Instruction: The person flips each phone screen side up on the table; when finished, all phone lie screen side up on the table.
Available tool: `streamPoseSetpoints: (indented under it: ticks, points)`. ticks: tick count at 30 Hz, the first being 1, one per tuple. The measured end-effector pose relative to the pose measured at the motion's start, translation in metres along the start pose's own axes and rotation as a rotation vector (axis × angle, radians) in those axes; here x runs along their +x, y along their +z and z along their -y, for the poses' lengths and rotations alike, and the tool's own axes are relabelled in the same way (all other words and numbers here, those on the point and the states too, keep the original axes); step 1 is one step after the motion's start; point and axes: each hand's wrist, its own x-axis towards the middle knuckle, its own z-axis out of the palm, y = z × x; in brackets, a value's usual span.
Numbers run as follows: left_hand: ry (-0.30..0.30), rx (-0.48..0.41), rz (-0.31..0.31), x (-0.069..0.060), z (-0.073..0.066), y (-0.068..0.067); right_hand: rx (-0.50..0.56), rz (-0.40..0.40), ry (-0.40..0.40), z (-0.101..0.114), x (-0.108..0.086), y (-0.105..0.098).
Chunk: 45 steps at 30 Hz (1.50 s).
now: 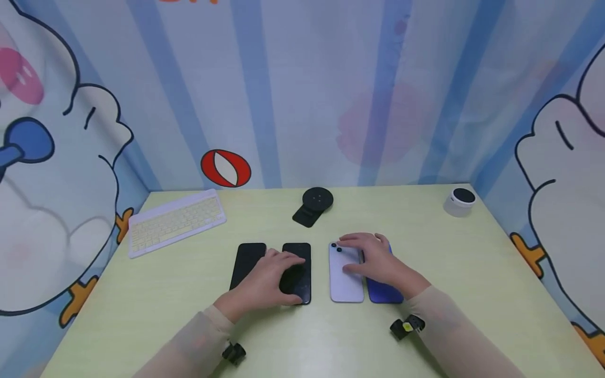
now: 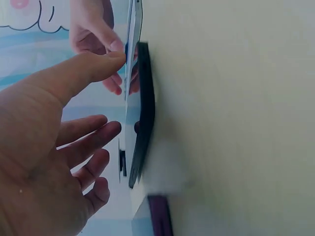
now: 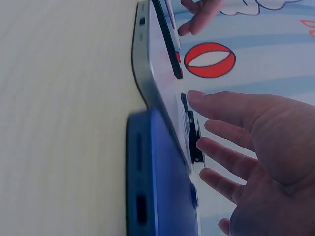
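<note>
Four phones lie in a row on the pale table. The left hand [image 1: 264,281] is over the two dark ones, its thumb and fingers spread around the inner black phone [image 1: 302,273]; the outer black phone [image 1: 247,260] is partly behind that hand. In the left wrist view the left hand [image 2: 64,132] has its thumb tip near a phone's edge. The right hand [image 1: 378,260] hovers over the lilac phone [image 1: 346,286] and partly covers the blue phone [image 1: 386,294]. Seen from the right wrist, the right hand [image 3: 266,147] has relaxed fingers and grips nothing.
A white keyboard [image 1: 177,220] lies at the table's back left. A black folding stand with a round pad [image 1: 317,199] is at the back middle. At the back right corner stands a small white cylinder with a dark top [image 1: 459,203]. Printed curtains enclose the table.
</note>
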Motion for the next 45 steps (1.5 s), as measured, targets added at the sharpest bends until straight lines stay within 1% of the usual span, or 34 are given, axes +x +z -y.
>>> streamPoseSetpoints:
  ticks: [2, 6, 11, 17, 20, 23, 28, 36, 45]
  points:
    - [0.004, -0.005, 0.023, 0.003, -0.004, 0.004, 0.007, -0.010, 0.021, -0.008, -0.006, -0.003]
    - [0.011, -0.003, 0.045, 0.009, -0.011, 0.011, 0.003, -0.020, 0.043, -0.020, -0.011, -0.010]
    - [0.025, 0.023, 0.067, 0.019, -0.018, 0.016, -0.046, 0.005, 0.049, -0.028, -0.013, -0.016]
    - [0.009, 0.030, 0.102, 0.031, -0.026, 0.022, -0.077, 0.046, 0.037, -0.030, -0.014, -0.019]
    - [0.017, 0.020, 0.114, 0.036, -0.030, 0.024, -0.074, 0.064, 0.040, -0.028, -0.014, -0.020]
    - [0.031, 0.036, 0.117, 0.039, -0.033, 0.026, -0.071, 0.075, 0.036, -0.026, -0.013, -0.020]
    - [0.038, 0.069, 0.111, 0.041, -0.038, 0.027, -0.071, 0.089, 0.044, -0.026, -0.011, -0.018]
    - [0.015, 0.091, 0.111, 0.043, -0.042, 0.027, -0.066, 0.078, 0.055, -0.026, -0.008, -0.014]
    - [-0.013, 0.096, 0.083, 0.043, -0.041, 0.028, -0.053, 0.054, 0.087, -0.020, -0.009, -0.011]
